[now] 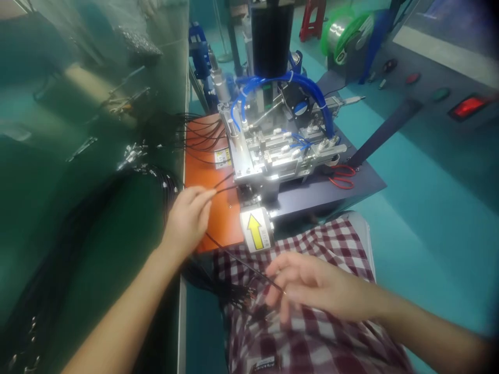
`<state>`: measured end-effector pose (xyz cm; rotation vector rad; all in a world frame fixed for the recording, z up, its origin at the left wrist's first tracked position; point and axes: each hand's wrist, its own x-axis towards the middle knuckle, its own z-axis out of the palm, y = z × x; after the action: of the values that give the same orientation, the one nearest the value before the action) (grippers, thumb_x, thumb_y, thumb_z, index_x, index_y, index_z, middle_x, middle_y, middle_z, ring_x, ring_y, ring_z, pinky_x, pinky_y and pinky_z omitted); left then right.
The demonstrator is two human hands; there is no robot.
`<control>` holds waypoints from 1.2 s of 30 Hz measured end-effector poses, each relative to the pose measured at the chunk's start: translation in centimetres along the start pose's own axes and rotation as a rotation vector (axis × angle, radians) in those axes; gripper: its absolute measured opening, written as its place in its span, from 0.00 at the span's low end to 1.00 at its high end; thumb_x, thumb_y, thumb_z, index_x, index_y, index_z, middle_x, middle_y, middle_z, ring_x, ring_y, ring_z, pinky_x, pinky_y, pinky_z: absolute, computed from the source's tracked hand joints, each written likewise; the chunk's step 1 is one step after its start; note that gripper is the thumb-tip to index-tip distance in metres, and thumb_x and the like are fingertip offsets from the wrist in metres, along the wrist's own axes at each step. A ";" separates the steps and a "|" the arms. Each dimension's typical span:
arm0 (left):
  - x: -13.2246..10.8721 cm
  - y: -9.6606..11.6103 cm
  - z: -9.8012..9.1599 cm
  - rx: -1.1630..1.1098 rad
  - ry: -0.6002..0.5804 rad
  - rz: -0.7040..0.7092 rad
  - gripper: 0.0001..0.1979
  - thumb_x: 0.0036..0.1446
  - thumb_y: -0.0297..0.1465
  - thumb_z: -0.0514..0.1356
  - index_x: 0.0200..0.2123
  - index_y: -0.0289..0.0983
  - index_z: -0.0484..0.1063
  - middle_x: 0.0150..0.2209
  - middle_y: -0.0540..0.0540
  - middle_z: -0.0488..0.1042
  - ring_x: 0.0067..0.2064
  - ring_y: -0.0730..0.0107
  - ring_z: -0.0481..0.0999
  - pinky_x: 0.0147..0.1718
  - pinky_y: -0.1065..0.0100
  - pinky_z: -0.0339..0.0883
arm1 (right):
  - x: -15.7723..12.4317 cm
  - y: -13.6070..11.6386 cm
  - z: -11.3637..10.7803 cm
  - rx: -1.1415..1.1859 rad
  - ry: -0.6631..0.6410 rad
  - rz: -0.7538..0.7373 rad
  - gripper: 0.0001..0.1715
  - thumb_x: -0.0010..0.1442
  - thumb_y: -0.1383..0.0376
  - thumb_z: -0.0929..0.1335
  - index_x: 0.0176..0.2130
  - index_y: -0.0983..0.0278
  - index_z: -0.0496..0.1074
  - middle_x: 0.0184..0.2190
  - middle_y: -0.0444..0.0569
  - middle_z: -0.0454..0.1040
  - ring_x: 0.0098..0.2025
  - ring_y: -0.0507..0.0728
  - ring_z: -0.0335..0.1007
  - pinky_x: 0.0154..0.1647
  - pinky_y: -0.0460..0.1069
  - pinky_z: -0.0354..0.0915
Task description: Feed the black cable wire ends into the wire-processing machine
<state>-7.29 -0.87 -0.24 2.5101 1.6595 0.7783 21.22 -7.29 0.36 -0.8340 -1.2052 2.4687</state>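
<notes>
right hand blurred; cable bundle cut off

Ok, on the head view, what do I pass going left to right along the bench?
From the left: cable bundle → left hand, pinching a wire → yellow arrow label → red scissors → lit red switch. The right hand overlaps the scissors sideways, so it is left out.
</notes>
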 end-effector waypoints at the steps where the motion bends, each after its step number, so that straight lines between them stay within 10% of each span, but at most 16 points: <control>1: -0.7 1.8 -0.7 -0.015 0.022 -0.002 0.15 0.63 0.29 0.50 0.49 0.41 0.71 0.44 0.40 0.71 0.46 0.56 0.70 0.47 0.55 0.65 | -0.1 -0.3 0.1 -0.058 0.050 -0.015 0.10 0.63 0.68 0.63 0.47 0.62 0.64 0.40 0.48 0.78 0.35 0.53 0.78 0.40 0.49 0.66; 6: -2.9 10.7 -2.8 -0.459 -0.407 -0.022 0.18 0.59 0.34 0.60 0.53 0.45 0.66 0.40 0.45 0.77 0.39 0.58 0.74 0.39 0.60 0.68 | 0.5 -1.4 0.6 -0.300 0.252 -0.075 0.03 0.63 0.67 0.64 0.36 0.61 0.67 0.24 0.41 0.78 0.32 0.53 0.77 0.39 0.49 0.66; 11: -3.4 11.7 -1.3 -0.870 -0.632 -0.388 0.09 0.66 0.32 0.49 0.44 0.45 0.68 0.35 0.48 0.77 0.33 0.67 0.75 0.33 0.67 0.68 | 2.2 -1.0 0.0 -0.109 0.316 -0.115 0.07 0.59 0.63 0.68 0.35 0.62 0.64 0.21 0.38 0.73 0.20 0.50 0.72 0.25 0.45 0.65; 15: -4.7 10.5 0.2 -0.913 -0.521 -0.546 0.11 0.65 0.35 0.53 0.48 0.46 0.68 0.27 0.51 0.74 0.26 0.69 0.71 0.26 0.70 0.67 | 2.4 -0.4 -0.6 -0.072 0.317 -0.126 0.16 0.63 0.54 0.64 0.38 0.65 0.66 0.27 0.44 0.75 0.22 0.49 0.72 0.27 0.46 0.66; 23: -4.0 11.5 0.7 -1.059 -0.280 -0.747 0.06 0.55 0.36 0.64 0.30 0.40 0.76 0.27 0.48 0.75 0.19 0.76 0.66 0.19 0.72 0.61 | 2.9 -0.3 0.3 -0.203 0.476 -0.208 0.05 0.57 0.66 0.68 0.30 0.65 0.71 0.25 0.42 0.74 0.23 0.48 0.70 0.27 0.44 0.67; 36: -3.9 10.1 0.8 -1.266 -0.277 -0.929 0.12 0.55 0.39 0.64 0.32 0.36 0.74 0.22 0.50 0.71 0.17 0.82 0.58 0.17 0.74 0.46 | 3.5 0.9 0.6 -0.595 0.666 -0.527 0.09 0.61 0.67 0.67 0.40 0.61 0.77 0.30 0.46 0.77 0.28 0.52 0.73 0.31 0.46 0.71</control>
<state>0.45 -8.42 0.49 0.8280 1.2889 0.8457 18.07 -6.58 -1.35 -1.1602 -1.6154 1.2657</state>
